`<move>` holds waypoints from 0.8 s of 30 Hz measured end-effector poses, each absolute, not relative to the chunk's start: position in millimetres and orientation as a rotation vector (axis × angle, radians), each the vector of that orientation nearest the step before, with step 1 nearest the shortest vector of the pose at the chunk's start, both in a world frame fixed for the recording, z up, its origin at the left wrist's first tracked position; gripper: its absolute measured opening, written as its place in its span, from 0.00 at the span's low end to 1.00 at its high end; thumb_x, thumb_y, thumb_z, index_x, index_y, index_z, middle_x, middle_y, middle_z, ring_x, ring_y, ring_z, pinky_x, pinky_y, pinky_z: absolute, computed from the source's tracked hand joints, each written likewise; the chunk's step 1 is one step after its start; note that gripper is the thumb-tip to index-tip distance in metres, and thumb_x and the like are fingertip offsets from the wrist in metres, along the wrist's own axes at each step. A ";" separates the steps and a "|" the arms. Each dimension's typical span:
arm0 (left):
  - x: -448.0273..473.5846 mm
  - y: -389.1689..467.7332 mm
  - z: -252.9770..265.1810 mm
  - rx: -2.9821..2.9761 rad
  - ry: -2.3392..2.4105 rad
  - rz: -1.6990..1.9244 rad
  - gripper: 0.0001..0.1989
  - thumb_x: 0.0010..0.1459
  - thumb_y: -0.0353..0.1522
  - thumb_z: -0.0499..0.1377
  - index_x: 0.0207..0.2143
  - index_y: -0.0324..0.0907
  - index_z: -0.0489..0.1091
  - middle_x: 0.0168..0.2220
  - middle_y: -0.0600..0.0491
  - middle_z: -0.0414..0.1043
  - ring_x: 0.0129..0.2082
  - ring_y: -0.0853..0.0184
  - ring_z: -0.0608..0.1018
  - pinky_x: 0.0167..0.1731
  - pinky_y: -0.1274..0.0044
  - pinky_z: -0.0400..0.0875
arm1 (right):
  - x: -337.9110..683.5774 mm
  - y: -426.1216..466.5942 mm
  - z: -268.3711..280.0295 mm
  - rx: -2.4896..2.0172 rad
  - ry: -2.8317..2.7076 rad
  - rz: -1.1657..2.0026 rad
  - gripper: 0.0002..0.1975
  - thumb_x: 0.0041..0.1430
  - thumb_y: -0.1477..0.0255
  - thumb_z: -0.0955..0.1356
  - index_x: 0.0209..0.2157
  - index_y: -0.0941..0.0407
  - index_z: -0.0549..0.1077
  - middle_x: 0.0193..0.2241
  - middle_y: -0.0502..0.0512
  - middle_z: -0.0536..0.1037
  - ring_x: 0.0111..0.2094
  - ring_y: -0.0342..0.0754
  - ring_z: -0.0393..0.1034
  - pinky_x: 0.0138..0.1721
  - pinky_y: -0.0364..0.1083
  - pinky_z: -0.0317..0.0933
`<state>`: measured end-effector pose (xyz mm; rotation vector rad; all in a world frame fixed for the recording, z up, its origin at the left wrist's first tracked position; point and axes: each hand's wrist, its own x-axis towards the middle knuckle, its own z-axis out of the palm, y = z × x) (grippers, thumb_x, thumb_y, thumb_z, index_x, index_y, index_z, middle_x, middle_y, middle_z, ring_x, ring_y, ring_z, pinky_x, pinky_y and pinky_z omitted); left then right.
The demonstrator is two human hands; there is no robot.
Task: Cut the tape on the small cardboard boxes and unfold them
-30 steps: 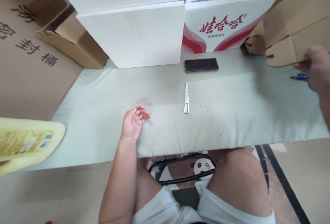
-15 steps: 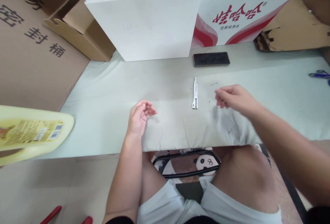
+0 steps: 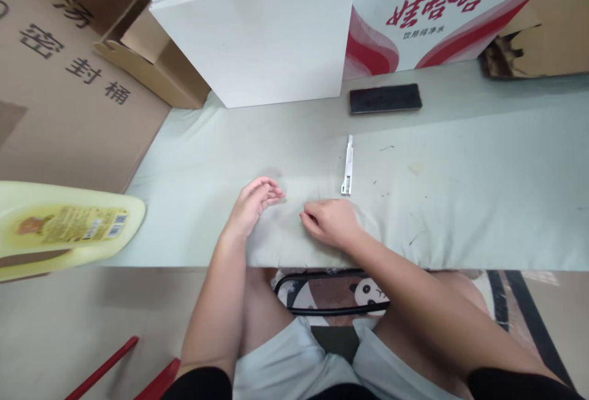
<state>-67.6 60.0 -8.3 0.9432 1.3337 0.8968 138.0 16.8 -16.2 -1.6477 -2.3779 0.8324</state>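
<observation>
My left hand (image 3: 254, 203) rests at the cloth-covered table, its fingers slightly bent and apart, with nothing visible in it. My right hand (image 3: 329, 221) lies close to its right, near the table's front edge, curled into a loose fist. No object shows in that fist, though its fingertips are partly tucked under. Just beyond the right hand lies a slim silver-white tool (image 3: 348, 165), like a small cutter, pointing away from me. Neither hand touches it.
A dark smartphone (image 3: 385, 99) lies before white boxes (image 3: 276, 44) at the back. Brown cartons (image 3: 83, 111) stand left, and another carton (image 3: 543, 44) at back right. A pale yellow bottle (image 3: 92, 222) is at the left edge. Dark threads (image 3: 386, 148) dot the cloth.
My right hand has swung left and nearer, from right of the silver-white tool to beside my left hand. My left hand has barely moved. The view has shifted slightly.
</observation>
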 end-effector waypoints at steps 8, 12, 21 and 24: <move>-75.9 94.3 2.8 1.172 1.489 0.592 0.14 0.49 0.41 0.66 0.34 0.42 0.73 0.28 0.51 0.77 0.32 0.61 0.81 0.35 0.69 0.77 | 134.6 15.7 -10.0 -1.637 -2.490 0.793 0.21 0.73 0.64 0.57 0.39 0.55 0.79 0.37 0.57 0.85 0.35 0.49 0.77 0.29 0.49 0.36; -109.0 152.5 27.5 1.399 1.731 0.668 0.07 0.46 0.32 0.66 0.26 0.43 0.70 0.27 0.53 0.74 0.35 0.60 0.78 0.46 0.64 0.75 | 134.4 15.1 -8.9 -1.633 -2.500 0.785 0.21 0.73 0.64 0.58 0.38 0.55 0.79 0.37 0.57 0.85 0.36 0.49 0.77 0.29 0.49 0.37; -188.1 265.5 132.4 1.888 2.230 0.686 0.16 0.35 0.13 0.66 0.21 0.38 0.66 0.74 0.53 0.50 0.75 0.55 0.37 0.71 0.54 0.22 | 133.3 13.4 -10.4 -1.634 -2.513 0.779 0.20 0.73 0.65 0.58 0.38 0.55 0.79 0.36 0.58 0.84 0.35 0.49 0.77 0.29 0.49 0.36; -191.4 277.3 139.0 1.935 2.357 0.467 0.19 0.35 0.13 0.67 0.20 0.37 0.63 0.73 0.49 0.55 0.74 0.52 0.41 0.69 0.47 0.23 | 133.3 14.3 -9.8 -1.633 -2.527 0.788 0.20 0.73 0.65 0.58 0.38 0.55 0.78 0.36 0.57 0.84 0.35 0.48 0.77 0.29 0.49 0.36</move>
